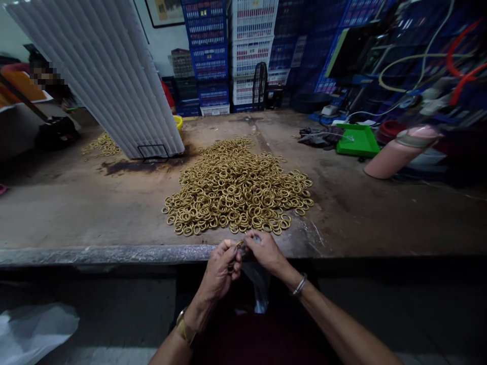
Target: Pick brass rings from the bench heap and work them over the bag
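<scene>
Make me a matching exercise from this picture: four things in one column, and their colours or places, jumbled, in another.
Things
1. Heaped rings
2. Bottle
3. Tray
4. Silvery bracelet

Colours or places
A. Bright green
B. Around the person's right wrist
C. Gold-coloured, in the middle of the table
D. Pink

Right pairs: 1-C; 2-D; 3-A; 4-B
</scene>
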### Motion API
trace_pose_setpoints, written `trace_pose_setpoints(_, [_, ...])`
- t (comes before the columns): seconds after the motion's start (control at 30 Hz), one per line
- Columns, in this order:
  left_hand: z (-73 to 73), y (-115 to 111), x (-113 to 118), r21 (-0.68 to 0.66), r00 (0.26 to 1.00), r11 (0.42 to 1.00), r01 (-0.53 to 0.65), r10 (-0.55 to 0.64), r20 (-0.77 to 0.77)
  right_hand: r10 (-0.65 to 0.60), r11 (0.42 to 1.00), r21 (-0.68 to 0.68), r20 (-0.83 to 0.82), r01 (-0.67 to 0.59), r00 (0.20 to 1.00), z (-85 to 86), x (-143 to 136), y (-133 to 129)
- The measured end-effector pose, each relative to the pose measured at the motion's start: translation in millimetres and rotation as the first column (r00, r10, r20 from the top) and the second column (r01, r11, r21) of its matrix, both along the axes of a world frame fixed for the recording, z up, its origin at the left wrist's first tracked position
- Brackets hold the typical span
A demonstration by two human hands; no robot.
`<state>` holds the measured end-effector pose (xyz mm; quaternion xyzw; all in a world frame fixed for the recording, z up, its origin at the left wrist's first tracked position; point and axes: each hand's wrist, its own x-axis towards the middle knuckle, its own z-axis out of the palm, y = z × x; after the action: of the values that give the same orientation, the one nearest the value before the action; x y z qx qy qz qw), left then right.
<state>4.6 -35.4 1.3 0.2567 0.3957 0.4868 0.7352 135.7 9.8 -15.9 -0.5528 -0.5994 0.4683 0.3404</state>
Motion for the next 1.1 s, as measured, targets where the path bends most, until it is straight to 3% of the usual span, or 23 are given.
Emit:
trace_pose_setpoints(0.13, [-2.3, 1, 0, 0.017, 0.999, 1.0, -0.025, 0.025, -0.022, 0.106, 0.96, 0.22, 0.295, -0.175, 0.95, 0.1, 0, -8])
trace_pose_setpoints(0.23, [-4.3, 1, 1, 0.052, 0.998, 0.998, -0.033, 0.036, -0.053, 0.173, 0.923, 0.234, 0.455, -0.305, 0.874, 5.2, -1, -14])
trace_pose_setpoints(0.33, [-5.0, 0, 2, 0.064, 0.995, 0.997, -0.044, 0.049, -0.087, 0.18, 0.919, 0.199, 0.558, -0.341, 0.81, 8.6, -1, -15])
trace_pose_setpoints(0.53, [7.2, -8, -1, 0.036, 1.0, 0.999, 0.012, -0.011, -0.016, 0.072, 0.955, 0.159, 0.696, -0.252, 0.714, 7.9, 6, -3])
trace_pose_setpoints(0.63, [10.9, -7, -2, 0.017, 0.998, 1.0, 0.013, -0.014, 0.063, -0.06, 0.948, 0.262, 0.709, -0.183, 0.703, 11.6, 13, 8])
trace_pose_setpoints(0.8, [1.4, -2, -2, -0.058, 0.994, 0.998, -0.021, 0.027, 0.103, -0.268, 0.913, 0.404, 0.689, -0.05, 0.673, 18.9, 24, 34])
trace_pose_setpoints(1.1, [-3.0, 2, -7, -0.082, 0.981, 0.997, -0.006, 0.021, 0.195, -0.224, 0.956, 0.291, 0.801, -0.033, 0.556, 17.6, 30, 57])
